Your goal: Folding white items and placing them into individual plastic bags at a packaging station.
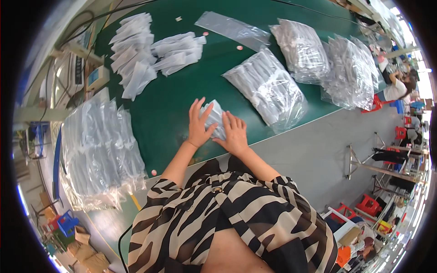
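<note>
White packet stack (215,113) between left hand (198,129) and right hand (235,137), both loosely spread, touching its sides

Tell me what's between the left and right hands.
In the head view, a small bunch of whitish, translucent packets lies on the green table between the left hand and the right hand.

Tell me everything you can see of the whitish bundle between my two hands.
The whitish bundle looks like thin, soft pieces, perhaps plastic film, overlapping in slanted folds. It is pale grey-white and slightly translucent. It lies on the green table, towards the edge nearest you. Your left hand is at its left side and your right hand at its right, fingers spread and partly covering it, so its full outline and any contents cannot be made out.
</note>
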A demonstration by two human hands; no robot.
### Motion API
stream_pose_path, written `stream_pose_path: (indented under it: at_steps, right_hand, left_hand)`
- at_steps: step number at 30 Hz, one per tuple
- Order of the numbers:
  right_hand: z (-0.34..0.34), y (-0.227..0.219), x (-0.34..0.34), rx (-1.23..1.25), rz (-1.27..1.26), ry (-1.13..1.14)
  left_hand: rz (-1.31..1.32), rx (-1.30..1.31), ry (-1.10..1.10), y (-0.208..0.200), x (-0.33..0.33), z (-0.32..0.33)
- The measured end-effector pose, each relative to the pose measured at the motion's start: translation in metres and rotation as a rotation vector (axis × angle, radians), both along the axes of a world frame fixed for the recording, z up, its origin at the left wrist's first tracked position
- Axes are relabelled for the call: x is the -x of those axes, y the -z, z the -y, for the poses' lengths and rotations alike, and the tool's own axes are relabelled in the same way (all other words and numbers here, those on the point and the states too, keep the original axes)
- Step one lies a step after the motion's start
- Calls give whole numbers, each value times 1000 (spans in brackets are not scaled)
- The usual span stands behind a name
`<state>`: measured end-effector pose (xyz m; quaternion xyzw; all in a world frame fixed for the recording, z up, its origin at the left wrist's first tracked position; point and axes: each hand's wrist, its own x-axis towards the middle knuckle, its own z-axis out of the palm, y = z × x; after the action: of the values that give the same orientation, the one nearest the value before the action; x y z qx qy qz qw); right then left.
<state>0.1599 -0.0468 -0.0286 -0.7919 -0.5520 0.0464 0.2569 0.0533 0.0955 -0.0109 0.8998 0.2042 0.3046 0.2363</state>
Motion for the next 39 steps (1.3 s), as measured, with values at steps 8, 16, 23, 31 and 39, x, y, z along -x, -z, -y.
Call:
stream_pose_path:
  at_steps: [8, 16, 23, 31, 39]
  right_hand:
    - [13, 1, -44, -8, -52, 17]
    - [36, -17, -59, -91, -51, -11]
    - [62, -10, -89, -133, -42, -134]
    - [151, -53, -121, -140, -247, 64]
    - [314, -90, -199, -479, -1235, 557]
  left_hand:
    - [-35, 308, 305, 33, -59, -7]
    - [-8, 299, 158, 22, -74, 22]
    - [40, 520, 70, 15, -79, 60]
    - [96, 718, 193, -13, -132, 123]
    - [47, -32, 206, -59, -226, 220]
